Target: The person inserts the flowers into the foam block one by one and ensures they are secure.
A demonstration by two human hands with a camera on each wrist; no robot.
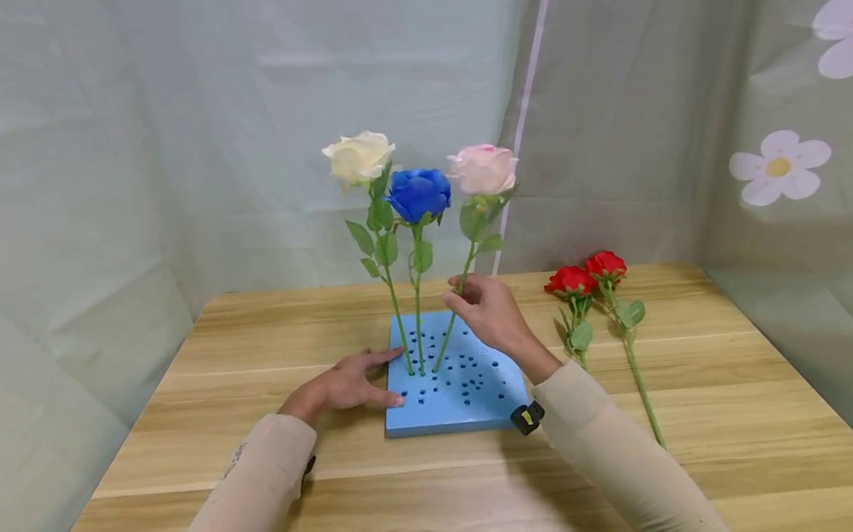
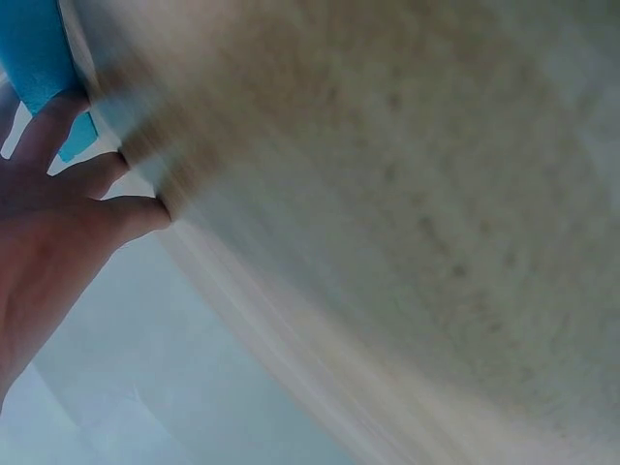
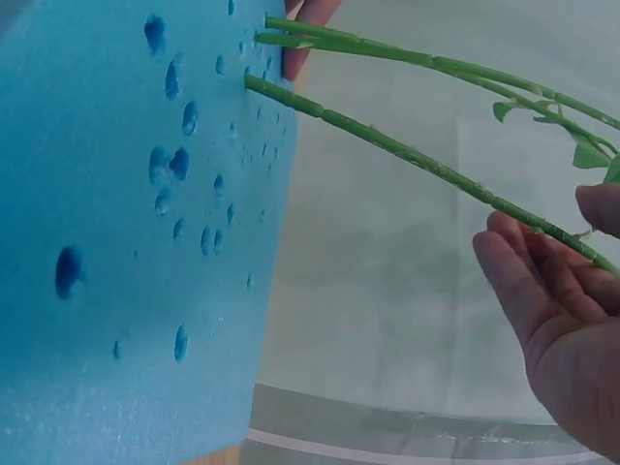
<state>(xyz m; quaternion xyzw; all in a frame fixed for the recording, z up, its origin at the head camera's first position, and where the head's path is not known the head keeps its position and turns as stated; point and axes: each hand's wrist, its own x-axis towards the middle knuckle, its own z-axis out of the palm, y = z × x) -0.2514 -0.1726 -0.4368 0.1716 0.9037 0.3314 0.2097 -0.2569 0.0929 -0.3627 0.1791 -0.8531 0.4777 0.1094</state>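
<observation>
A blue foam block (image 1: 449,414) full of holes lies on the table, with three artificial roses standing in it. The white rose (image 1: 359,158) is at the left, the blue rose (image 1: 419,195) in the middle, and the pink rose (image 1: 484,169) leans right. My right hand (image 1: 492,311) has thumb and fingers around the pink rose's stem (image 3: 417,157), whose lower end sits in a hole. My left hand (image 1: 349,382) rests at the block's left edge, fingers spread, thumb and a fingertip touching it. The left wrist view shows that hand (image 2: 58,203) beside a blue corner.
Two red roses (image 1: 570,280) (image 1: 606,265) lie on the wooden table (image 1: 185,452) right of the block, partly behind my right forearm. Pale curtains (image 1: 274,144) stand behind and at both sides, printed with white flowers at the right.
</observation>
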